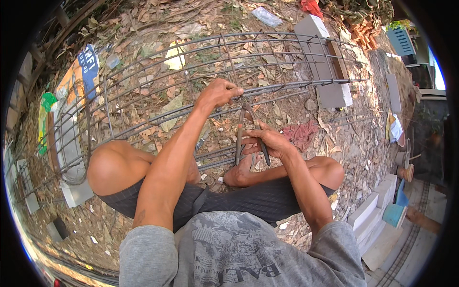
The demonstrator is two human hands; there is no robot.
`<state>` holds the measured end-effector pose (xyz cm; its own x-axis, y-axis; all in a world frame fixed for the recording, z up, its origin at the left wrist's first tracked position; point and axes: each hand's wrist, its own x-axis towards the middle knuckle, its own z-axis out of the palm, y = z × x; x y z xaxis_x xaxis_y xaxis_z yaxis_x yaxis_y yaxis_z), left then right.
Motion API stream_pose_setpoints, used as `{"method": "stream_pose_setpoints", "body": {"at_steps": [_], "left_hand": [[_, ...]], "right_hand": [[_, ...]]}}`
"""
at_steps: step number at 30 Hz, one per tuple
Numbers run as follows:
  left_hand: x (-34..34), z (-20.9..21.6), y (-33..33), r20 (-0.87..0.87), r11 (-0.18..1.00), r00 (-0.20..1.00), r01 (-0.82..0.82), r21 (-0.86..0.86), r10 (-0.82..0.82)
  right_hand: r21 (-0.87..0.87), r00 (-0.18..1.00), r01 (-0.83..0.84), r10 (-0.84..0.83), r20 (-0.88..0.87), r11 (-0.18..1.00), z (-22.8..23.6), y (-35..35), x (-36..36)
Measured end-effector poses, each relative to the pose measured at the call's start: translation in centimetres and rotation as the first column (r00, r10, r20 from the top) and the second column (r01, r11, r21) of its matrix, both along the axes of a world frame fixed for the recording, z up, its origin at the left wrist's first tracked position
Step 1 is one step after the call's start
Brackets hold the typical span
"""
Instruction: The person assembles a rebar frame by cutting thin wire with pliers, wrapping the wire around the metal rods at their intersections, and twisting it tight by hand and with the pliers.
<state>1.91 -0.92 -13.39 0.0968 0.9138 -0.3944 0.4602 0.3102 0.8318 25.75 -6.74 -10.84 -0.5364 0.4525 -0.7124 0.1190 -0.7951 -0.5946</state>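
A long cage of steel reinforcing bars lies across in front of me, its bars crossed by thin square stirrups. On its near upper bar rests my left hand, fingers closed around the bar at a stirrup; any tie wire there is too small to make out. My right hand grips the handles of a pair of long pincers, which are spread apart. The jaws of the pincers meet the bar just right of my left fingers. Below, several loose bars run past my feet.
Pale blocks prop the cage at the right and at the left. A reddish cloth lies on the leaf-strewn ground. Stacked pale blocks and a blue container stand at lower right. An orange and blue sack lies at far left.
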Motion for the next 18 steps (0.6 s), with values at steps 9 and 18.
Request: {"method": "stream_pose_setpoints", "body": {"at_steps": [9,18], "left_hand": [[-0.2,-0.4,0.1,0.026,1.0,1.0,-0.001,0.003,0.001],[-0.5,-0.3,0.5,0.052,0.998,0.997,0.061,0.007,-0.061]], "right_hand": [[0.244,0.888,-0.36,0.25,0.386,0.901,0.7,1.8,0.9],[0.244,0.935,-0.304,0.24,0.261,0.921,0.6,2.7,1.7]]}}
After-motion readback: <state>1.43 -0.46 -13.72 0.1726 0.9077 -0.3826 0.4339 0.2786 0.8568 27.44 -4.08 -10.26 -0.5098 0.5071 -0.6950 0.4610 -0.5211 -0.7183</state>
